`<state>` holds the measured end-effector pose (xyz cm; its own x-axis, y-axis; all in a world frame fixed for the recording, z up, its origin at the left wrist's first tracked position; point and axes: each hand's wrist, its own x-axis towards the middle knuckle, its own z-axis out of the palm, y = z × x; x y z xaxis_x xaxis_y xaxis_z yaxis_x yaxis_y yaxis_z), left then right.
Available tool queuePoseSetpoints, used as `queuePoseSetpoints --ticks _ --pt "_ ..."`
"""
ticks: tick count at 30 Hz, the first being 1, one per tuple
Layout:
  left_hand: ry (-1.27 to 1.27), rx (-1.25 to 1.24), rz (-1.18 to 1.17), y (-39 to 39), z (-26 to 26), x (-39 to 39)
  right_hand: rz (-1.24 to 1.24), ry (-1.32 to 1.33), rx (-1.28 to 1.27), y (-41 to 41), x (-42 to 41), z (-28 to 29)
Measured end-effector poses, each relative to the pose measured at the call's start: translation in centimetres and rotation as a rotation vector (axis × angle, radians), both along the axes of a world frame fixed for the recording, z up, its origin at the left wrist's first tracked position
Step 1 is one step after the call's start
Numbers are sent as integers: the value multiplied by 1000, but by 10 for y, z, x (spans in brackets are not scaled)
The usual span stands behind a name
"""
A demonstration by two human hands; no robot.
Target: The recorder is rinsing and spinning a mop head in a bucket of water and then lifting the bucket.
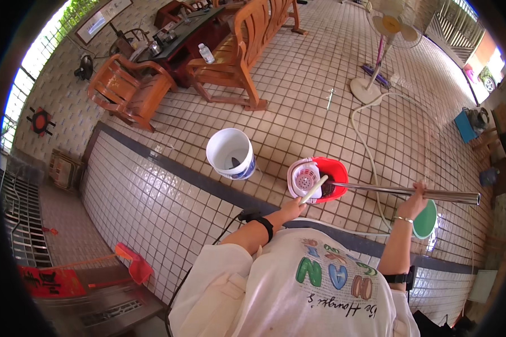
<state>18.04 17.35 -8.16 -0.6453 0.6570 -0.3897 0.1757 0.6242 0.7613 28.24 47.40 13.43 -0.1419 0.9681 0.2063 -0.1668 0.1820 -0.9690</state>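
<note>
My left hand [293, 209] grips the end of a pale hose [315, 189], which points over a red mop bucket [340, 168]. A white perforated wringer basket [307, 179] sits in the bucket's left side. My right hand [413, 203] is closed around a shiny metal pole [451, 196]. The pole slants down into the bucket, where its lower end meets something dark that I cannot make out clearly. Just below my right hand is a green basin [425, 221], partly covered by the wrist. Whether water runs from the hose cannot be told.
A white bucket [230, 147] with a dark object inside stands left of the red one. The hose loops across the tiled floor past a pedestal fan [367, 90] and a purple mop [377, 76]. Wooden chair [130, 90], bench [240, 54] and dark table [185, 38] stand farther off.
</note>
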Motion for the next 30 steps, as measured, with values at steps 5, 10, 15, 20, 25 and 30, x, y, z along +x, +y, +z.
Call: queuePoseSetpoints --ticks 5,10,15,20,25,30 --pt "-83 103 123 2 6 -2 -112 175 -430 18 -15 -32" --pt "48 100 113 -3 -8 -12 182 300 -324 28 -71 67" --pt "-5 119 176 -5 -6 -10 466 302 -193 17 -101 154" --pt "-110 121 218 0 3 -6 652 454 37 -8 -97 202" --pt "-161 66 187 3 10 -8 692 259 206 9 -114 126" --pt "-216 33 226 22 -1 -18 596 -127 -3 15 -114 -5"
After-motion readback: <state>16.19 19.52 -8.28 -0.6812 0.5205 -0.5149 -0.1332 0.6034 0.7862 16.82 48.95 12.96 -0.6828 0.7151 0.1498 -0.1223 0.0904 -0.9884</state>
